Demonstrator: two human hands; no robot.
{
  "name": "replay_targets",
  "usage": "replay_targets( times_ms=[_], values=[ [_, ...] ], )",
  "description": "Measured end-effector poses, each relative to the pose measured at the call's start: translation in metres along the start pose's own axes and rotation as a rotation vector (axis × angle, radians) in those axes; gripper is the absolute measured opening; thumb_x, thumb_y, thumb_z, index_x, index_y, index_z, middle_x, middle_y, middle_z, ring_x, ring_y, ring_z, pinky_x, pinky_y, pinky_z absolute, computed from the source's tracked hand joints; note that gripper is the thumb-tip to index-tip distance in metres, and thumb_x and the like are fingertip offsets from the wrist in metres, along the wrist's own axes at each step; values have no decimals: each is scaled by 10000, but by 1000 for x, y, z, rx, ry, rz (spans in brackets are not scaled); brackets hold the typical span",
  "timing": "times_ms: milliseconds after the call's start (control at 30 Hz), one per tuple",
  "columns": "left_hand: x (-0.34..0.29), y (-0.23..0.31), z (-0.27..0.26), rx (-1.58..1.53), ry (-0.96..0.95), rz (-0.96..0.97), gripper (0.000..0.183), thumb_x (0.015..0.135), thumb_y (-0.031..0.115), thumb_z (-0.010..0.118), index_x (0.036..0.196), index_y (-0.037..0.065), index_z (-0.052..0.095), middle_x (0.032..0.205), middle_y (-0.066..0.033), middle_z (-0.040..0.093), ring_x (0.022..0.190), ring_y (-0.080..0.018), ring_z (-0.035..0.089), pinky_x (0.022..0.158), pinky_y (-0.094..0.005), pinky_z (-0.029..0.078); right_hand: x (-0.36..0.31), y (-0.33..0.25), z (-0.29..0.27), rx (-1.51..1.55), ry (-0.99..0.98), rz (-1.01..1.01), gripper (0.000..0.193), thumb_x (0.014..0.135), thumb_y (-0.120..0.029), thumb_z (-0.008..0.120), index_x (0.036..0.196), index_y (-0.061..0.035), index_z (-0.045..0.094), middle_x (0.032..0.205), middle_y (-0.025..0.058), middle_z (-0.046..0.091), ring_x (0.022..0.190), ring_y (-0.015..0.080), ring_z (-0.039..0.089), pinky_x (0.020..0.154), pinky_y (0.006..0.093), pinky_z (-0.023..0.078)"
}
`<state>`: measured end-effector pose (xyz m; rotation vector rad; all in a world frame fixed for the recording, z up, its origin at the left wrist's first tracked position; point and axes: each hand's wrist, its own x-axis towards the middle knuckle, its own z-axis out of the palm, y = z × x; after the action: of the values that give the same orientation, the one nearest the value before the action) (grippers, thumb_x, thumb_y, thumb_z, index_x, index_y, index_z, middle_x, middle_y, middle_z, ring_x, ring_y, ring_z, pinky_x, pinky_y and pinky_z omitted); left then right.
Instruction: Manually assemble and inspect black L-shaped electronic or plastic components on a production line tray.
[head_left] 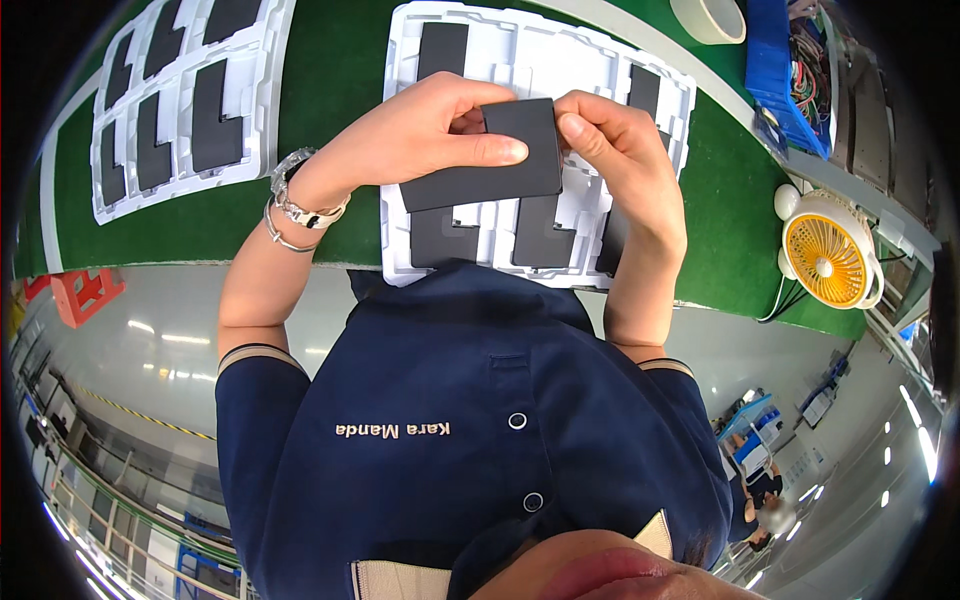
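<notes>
Above the near white plastic tray (pixel 580 55), I hold a flat black L-shaped piece (pixel 533 160), much like a battery pack. My left hand (pixel 425 130) is closed on its left part, the thumb lying across the top face and the fingers partly hidden behind. At the piece's upper right edge, my right hand (pixel 635 165) pinches with thumb and forefinger. In the tray under my hands lie several similar black pieces, among them one at the upper left (pixel 443 52) and one at the front (pixel 545 235). My hands and the held piece hide the tray's middle.
A second white tray (pixel 270 90) with several black L-shaped pieces stands to the left on the green mat (pixel 330 65). On the right are a white-and-yellow fan (pixel 825 260), a blue bin (pixel 775 85) of wires and a white roll (pixel 712 18).
</notes>
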<state>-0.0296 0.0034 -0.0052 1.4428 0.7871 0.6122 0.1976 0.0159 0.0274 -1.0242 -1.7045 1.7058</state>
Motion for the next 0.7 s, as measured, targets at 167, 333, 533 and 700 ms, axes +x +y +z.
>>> replay_targets(
  times_ms=[167, 333, 533, 700],
  values=[
    [2, 10, 1, 135, -156, -120, 394, 862, 278, 721, 1071, -41, 623, 730, -24, 567, 654, -66, 475, 601, -228, 434, -17, -21, 14, -135, 59, 77, 159, 923, -99, 589, 1065, -39, 631, 700, -8, 548, 662, 76, 516, 638, 234, 445],
    [2, 3, 15, 520, 390, 264, 466, 856, 261, 686, 1281, 113, 562, 1072, -88, 630, 965, -274, 594, 872, -365, 471, -30, -7, -7, -227, 441, 68, 327, 870, -27, 611, 1194, -65, 635, 756, -2, 598, 674, 66, 488, 628, 222, 432],
    [8, -5, 11, 675, 436, 308, 505, 874, 331, 660, 1304, 100, 532, 1266, -117, 579, 1184, -290, 529, 957, -405, 447, -35, 23, -20, -428, 608, 114, 404, 853, -32, 624, 1256, -45, 592, 736, 19, 551, 691, 87, 505, 651, 235, 454],
    [10, -12, 21, 883, 217, 315, 538, 848, 258, 667, 1335, 85, 518, 1408, -56, 492, 1353, -270, 377, 1072, -419, 351, -29, 30, 2, -558, 524, 75, 388, 823, -35, 636, 1210, -51, 607, 909, 105, 629, 822, 219, 586, 798, 342, 485]
  ],
)
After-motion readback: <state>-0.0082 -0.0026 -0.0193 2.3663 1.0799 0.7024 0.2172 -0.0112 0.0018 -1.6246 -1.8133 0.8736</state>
